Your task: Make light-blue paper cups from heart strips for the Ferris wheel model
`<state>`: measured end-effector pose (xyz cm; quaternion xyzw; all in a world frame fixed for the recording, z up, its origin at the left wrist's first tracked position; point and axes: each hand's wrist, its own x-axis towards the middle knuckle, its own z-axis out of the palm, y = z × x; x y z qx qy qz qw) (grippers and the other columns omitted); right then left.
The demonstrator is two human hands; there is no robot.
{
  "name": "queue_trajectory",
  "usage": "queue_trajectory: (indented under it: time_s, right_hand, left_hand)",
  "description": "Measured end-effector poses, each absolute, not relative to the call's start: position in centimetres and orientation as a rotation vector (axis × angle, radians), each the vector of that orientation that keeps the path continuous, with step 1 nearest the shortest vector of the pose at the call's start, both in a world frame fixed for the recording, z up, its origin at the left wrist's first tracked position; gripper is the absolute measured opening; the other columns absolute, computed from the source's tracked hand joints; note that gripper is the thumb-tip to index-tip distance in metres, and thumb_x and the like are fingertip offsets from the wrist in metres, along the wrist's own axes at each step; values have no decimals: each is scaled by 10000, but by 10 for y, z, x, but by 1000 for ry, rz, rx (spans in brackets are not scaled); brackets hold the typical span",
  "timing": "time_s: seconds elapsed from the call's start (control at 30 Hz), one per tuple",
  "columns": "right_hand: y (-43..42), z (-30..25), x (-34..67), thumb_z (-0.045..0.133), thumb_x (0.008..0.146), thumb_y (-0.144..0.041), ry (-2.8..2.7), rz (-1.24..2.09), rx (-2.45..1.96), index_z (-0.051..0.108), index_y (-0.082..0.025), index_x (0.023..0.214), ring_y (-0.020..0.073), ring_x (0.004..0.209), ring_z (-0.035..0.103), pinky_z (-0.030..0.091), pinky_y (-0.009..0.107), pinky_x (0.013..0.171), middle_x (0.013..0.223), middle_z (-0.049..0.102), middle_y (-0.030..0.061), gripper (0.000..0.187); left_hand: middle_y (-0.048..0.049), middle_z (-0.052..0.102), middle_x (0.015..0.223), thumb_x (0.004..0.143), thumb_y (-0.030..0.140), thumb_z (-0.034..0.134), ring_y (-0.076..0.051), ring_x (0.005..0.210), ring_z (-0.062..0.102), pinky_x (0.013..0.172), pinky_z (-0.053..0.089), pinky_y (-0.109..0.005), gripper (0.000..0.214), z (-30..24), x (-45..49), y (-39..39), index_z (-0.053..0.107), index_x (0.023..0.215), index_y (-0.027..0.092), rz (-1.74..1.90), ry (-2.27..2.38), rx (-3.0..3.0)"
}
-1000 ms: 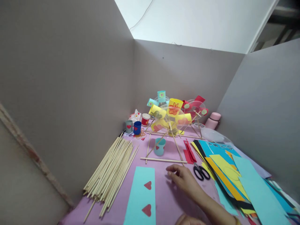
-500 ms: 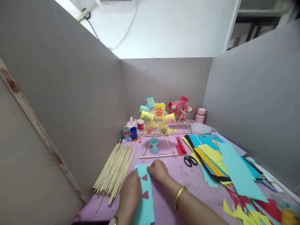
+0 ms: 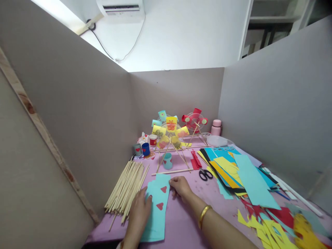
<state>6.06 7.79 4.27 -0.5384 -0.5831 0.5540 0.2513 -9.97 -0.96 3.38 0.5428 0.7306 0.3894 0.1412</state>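
Between my hands is a light blue paper strip (image 3: 153,223) with two red paper hearts (image 3: 160,206) on it. Its top looks stepped, as if more than one layer lies there. At the strip's left edge, my left hand (image 3: 140,211) grips it, thumb on top. The fingers of my right hand (image 3: 181,186) are closed on its upper right edge; a gold bracelet circles that wrist. Just beyond the strip stands a light blue paper cup shape (image 3: 167,161) with red hearts, beneath a stick-framed wheel model (image 3: 170,133) carrying yellow paper cylinders.
Many wooden sticks (image 3: 127,186) lie to the left. Black-handled scissors (image 3: 205,174) sit right of centre, beside stacked coloured paper (image 3: 255,180) and yellow scraps (image 3: 264,230). Behind are a red wheel model (image 3: 195,121), small cups (image 3: 145,149) and a pink bottle (image 3: 216,128). Grey partitions (image 3: 176,90) enclose the table.
The strip has tilted, its top leaning further right, and a stepped upper edge now shows. My hands have shifted with it, and the camera view has moved slightly.
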Motion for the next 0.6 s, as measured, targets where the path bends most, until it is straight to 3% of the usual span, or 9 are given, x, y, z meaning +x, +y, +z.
queue_trajectory:
  time_s: [0.27,0.43,0.6]
  right_hand:
    - [81,50,93,516,912,-325,-1441,1539,-1344,591,-130,926,88,582,574,494,233,521,787,612,-8,209]
    - [67,60,130,511,915,-323,-1379,1549,-1279,579,-129,837,53,461,491,420,185,425,660,558,-49,220]
    - [30,64,186,496,922,-316,-1346,1493,-1299,554,-137,745,48,411,451,356,171,389,542,482,-85,258]
  left_hand:
    - [-82,605,1150,857,287,551,-214,1066,561,921,423,-434,282,54,-79,-7,550,1098,142,1327,1679,1267]
    - [-43,680,709,770,351,609,-174,609,623,630,481,-318,237,75,-29,-13,620,834,123,1189,1300,1100]
    - [-48,675,660,711,512,637,-195,606,617,632,459,-309,409,63,23,-27,645,864,131,1076,1059,985]
